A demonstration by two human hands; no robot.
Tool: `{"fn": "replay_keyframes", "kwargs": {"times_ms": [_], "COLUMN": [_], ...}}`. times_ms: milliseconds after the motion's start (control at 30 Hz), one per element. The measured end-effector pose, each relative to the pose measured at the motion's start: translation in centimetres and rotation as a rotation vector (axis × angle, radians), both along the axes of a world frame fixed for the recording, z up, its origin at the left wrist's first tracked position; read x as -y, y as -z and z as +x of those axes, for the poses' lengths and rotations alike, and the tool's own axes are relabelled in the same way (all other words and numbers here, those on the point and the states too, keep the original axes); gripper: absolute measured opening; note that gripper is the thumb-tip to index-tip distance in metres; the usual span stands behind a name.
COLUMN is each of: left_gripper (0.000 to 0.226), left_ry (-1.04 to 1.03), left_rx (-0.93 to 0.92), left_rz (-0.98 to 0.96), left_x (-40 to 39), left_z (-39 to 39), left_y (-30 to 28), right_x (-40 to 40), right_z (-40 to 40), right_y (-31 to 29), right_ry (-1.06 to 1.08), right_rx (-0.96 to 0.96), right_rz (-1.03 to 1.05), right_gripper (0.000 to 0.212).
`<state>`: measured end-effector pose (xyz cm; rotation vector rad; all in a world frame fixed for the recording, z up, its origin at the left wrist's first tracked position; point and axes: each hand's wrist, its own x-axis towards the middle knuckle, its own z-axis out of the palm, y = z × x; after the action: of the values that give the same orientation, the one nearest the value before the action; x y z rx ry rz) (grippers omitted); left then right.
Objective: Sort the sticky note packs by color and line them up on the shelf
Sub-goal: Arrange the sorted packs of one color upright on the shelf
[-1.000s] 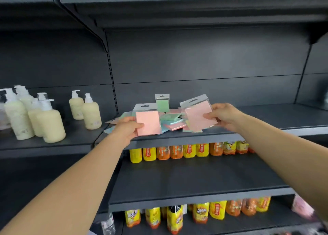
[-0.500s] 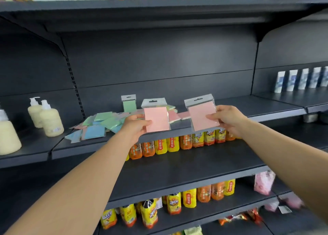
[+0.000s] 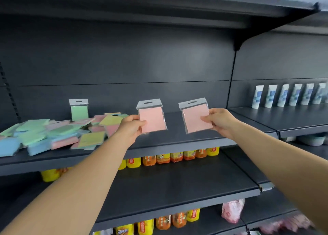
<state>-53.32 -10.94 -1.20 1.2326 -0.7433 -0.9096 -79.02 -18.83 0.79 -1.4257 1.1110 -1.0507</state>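
Note:
My left hand (image 3: 130, 128) pinches a pink sticky note pack (image 3: 152, 117) by its lower left corner, holding it upright above the dark shelf (image 3: 177, 142). My right hand (image 3: 220, 123) grips a second pink pack (image 3: 195, 118) by its right edge, a little to the right. Both packs have grey hanger tabs on top. A loose pile of green, blue, pink and yellow packs (image 3: 53, 135) lies on the shelf's left part. One green pack (image 3: 79, 109) stands upright against the back wall behind the pile.
The shelf right of the pile is bare dark metal. White tubes (image 3: 287, 96) stand in a row on the neighbouring shelf at right. Yellow and orange bottles (image 3: 170, 158) fill the shelf below, more on the lowest shelf. An upper shelf overhangs.
Both hands have carried the two pink packs rightward away from the pile. The view has swung right, so the pile now lies at the left.

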Motion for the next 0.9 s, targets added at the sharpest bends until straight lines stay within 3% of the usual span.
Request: {"fn": "replay_keyframes", "kwargs": {"times_ms": [433,900], "left_gripper": [0.031,0.034], "left_ry": [-0.055,-0.030], "left_rx": [-0.057,-0.039], "left_rz": [0.027,0.118], "left_x": [16.6,30.8], "left_z": [-6.2,-3.5], "left_y": [2.4,3.5], "right_x": [15.3,32.6], "right_z": [-6.6,-3.7], "right_y": [4.4,6.5], "right_ry": [0.011,0.036], "right_rx": [0.074,-0.040], "right_rz": [0.059,0.162], "right_gripper": [0.012,0.019]}}
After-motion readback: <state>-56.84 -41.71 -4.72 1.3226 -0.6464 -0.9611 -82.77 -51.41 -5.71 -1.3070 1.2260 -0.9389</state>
